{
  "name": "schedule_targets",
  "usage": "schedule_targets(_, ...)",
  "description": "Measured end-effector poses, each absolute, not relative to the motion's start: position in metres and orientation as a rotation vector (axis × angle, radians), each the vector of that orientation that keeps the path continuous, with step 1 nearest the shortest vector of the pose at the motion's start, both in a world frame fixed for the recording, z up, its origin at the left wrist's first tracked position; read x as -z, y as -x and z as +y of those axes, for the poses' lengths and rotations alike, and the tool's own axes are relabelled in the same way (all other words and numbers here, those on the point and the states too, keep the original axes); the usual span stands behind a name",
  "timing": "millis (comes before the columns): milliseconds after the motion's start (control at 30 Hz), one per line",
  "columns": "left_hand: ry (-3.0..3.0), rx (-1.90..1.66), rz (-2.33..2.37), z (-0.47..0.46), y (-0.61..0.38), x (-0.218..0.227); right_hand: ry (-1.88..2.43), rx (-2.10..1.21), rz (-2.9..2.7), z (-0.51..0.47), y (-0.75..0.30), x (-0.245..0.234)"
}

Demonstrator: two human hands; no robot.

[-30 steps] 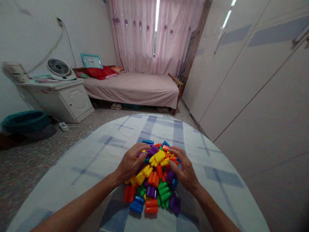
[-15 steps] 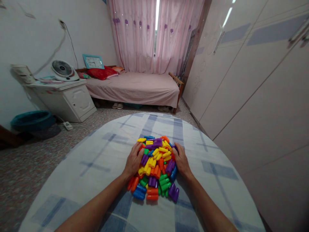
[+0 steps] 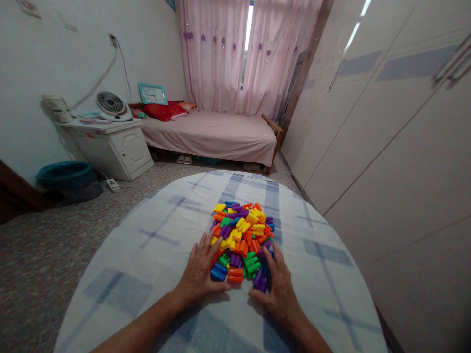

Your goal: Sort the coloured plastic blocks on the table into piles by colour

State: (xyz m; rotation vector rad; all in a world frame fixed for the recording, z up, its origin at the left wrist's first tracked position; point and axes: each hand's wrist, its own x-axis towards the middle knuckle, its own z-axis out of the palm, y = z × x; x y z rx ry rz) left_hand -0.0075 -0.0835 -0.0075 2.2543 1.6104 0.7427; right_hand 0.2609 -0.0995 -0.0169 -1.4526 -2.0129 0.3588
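The round desk [image 3: 147,255], under a blue-checked cloth, carries one mound of coloured plastic blocks [image 3: 241,235] near its middle. By my reckoning the gathering is done: nothing strays across the cloth, and no blocks look joined. The left hand [image 3: 200,274] lies at the mound's seven o'clock and the right hand [image 3: 275,287] at five, both flat, fingers spread, tips touching the nearest blocks, gripping nothing.

Home bedroom: a bed [image 3: 213,135] with pink sheet and red pillow [image 3: 162,110] stood under pink curtains [image 3: 243,54], slippers [image 3: 183,159] beneath it, white wardrobe [image 3: 386,113] at right, fan [image 3: 111,104] on a cabinet [image 3: 117,149].
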Motion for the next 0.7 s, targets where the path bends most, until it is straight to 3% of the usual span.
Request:
schedule_targets(200, -2.171, -0.899, 1.656, -0.063, -0.034, 0.012, 1.488, -0.198, -1.974, -0.073, -0.238, 0.017)
schedule_targets(467, -2.065, -1.087, 1.664, -0.047, -0.040, 0.011, 1.526, -0.277, -1.841, -0.053, -0.241, 0.012)
schedule_targets(700, -1.653, -1.457, 1.634, -0.042, -0.030, 0.009, 1.677, -0.389, -1.155, -0.032, -0.266, 0.009)
